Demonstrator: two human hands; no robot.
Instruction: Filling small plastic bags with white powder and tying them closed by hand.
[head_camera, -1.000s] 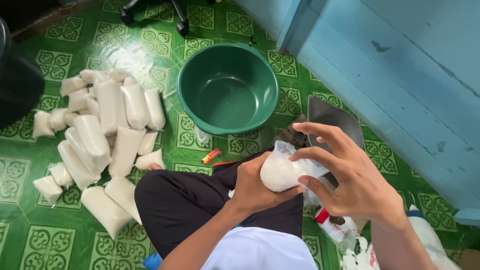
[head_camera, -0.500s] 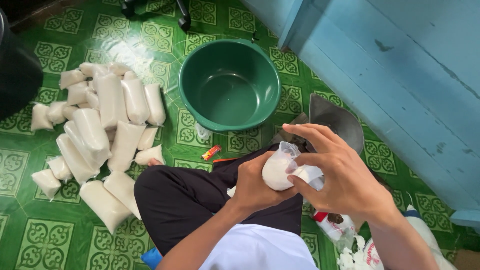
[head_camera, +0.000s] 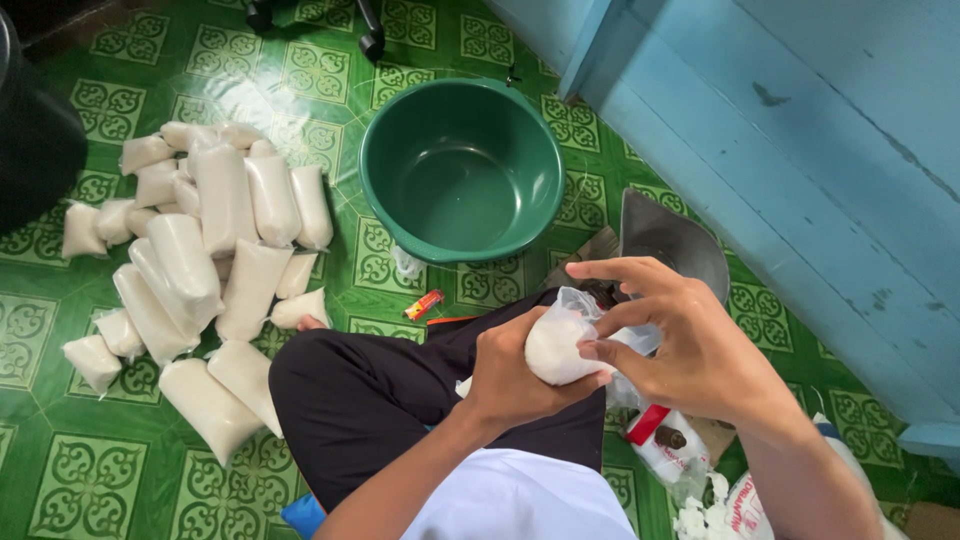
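A glossy green tiled floor (head_camera: 90, 480) with pale ornamental squares spreads around a round green basin (head_camera: 460, 170). Right of the basin rises a painted blue wooden wall (head_camera: 800, 150), scuffed in spots. Daylight glints on the tiles just left of the basin

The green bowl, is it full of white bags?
No, the green bowl is empty; the white bags lie in a pile on the floor beside it.

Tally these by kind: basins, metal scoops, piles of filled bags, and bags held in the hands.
Basins: 1, the green basin
Metal scoops: 1, the grey scoop
Piles of filled bags: 1, the white pile
Bags held: 1, the small white bag, in left hand and right hand
Total: 4
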